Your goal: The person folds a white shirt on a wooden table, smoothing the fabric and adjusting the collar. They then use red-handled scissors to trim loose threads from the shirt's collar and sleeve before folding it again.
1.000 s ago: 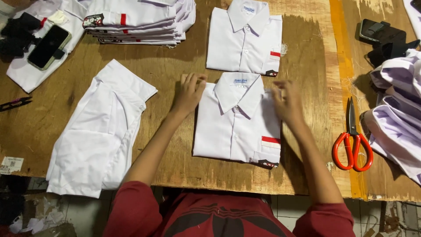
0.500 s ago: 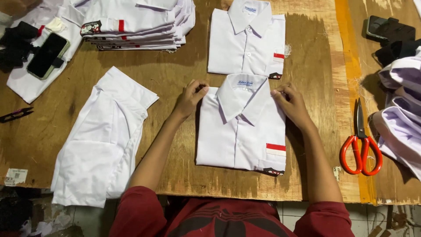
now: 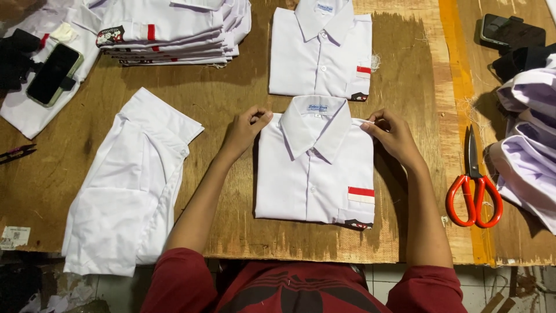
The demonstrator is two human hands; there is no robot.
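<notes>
Pinching the top corners of a folded white collared shirt with a red stripe on its pocket (image 3: 315,168), both hands work at shoulder level of the garment; the left hand (image 3: 246,126) has its fingers curled shut on the shirt's upper left corner, and the right hand (image 3: 391,132) grips the upper right corner between thumb and fingertips. This folded shirt lies flat, collar away from the person, on the worn brown plywood surface (image 3: 231,98), near its front edge; just beyond the shirt's collar lies a second folded white shirt with the same red stripe (image 3: 321,52), the two nearly touching. Left of the held shirt, apart from it, a loosely folded white shirt (image 3: 124,185) lies back up, overhanging the front edge; beyond and to the left of the held shirt sits a stack of folded white shirts (image 3: 174,29). Farther left still, a black phone (image 3: 54,74) rests on white cloth. Right of the held shirt, well clear of the right hand, red-handled scissors (image 3: 474,185) lie on a yellow stripe, blades pointing away; beyond them, a heap of white garments (image 3: 530,150) lies along the surface's right side.
</notes>
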